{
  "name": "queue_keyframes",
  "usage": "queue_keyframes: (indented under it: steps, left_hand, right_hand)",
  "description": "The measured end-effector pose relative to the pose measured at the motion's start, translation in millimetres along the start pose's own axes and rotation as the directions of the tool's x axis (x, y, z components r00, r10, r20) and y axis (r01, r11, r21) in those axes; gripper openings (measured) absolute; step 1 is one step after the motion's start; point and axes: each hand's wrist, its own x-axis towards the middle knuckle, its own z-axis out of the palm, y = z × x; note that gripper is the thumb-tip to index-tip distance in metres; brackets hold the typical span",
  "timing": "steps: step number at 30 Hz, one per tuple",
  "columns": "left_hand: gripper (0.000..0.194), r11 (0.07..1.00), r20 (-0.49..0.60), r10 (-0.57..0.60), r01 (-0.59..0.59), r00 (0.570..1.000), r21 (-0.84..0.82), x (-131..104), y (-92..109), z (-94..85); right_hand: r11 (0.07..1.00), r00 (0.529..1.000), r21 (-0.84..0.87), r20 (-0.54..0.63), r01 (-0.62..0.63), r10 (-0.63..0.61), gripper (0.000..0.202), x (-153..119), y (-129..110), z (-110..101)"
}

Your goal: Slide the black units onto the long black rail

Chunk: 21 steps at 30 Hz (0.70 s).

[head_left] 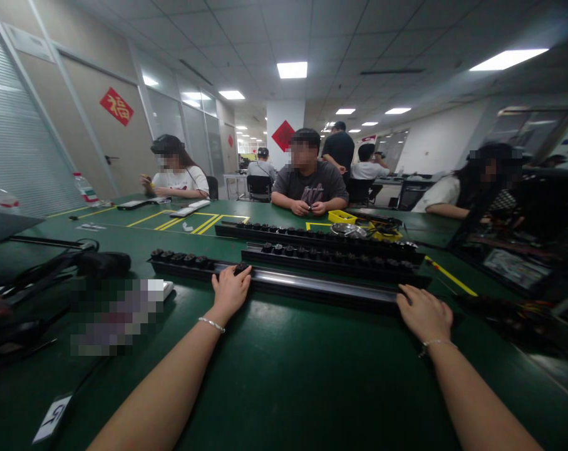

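A long black rail [321,285] with a shiny metal channel lies across the green table in front of me. Several small black parts [180,257] sit in a row at its left end. My left hand [231,291] is closed around one more small black part [241,268] in the channel, right of that row. At the rail's right end, my right hand [425,313] grips the edge with bent fingers; its thumb side is partly hidden. Just behind lie two similar rails, a nearer one [335,255] and a farther one [312,234], both lined with black parts.
Left of my arm lie a blurred-out flat object [124,316], a tag [52,418] and dark cables or gear [100,264]. A yellow tray [342,217] and a metal dish [348,230] stand beyond the rails. People sit around the green table [284,382]; dark equipment [523,250] is at right.
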Motion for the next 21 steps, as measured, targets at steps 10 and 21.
queue_keyframes:
  steps: [10,21]
  left_hand:
    - [0.037,1.000,0.012,0.002,-0.002,1.000,0.002,-1.4,2.4,-3.7]
    - [0.036,1.000,0.015,0.003,-0.003,1.000,0.007,-1.1,3.5,-3.4]
  right_hand:
    - [1.000,1.000,-0.005,0.017,-0.013,0.013,0.055,0.2,-0.2,-0.5]
    - [0.999,1.000,-0.033,0.006,-0.002,0.002,0.055,-1.2,-0.9,0.3]
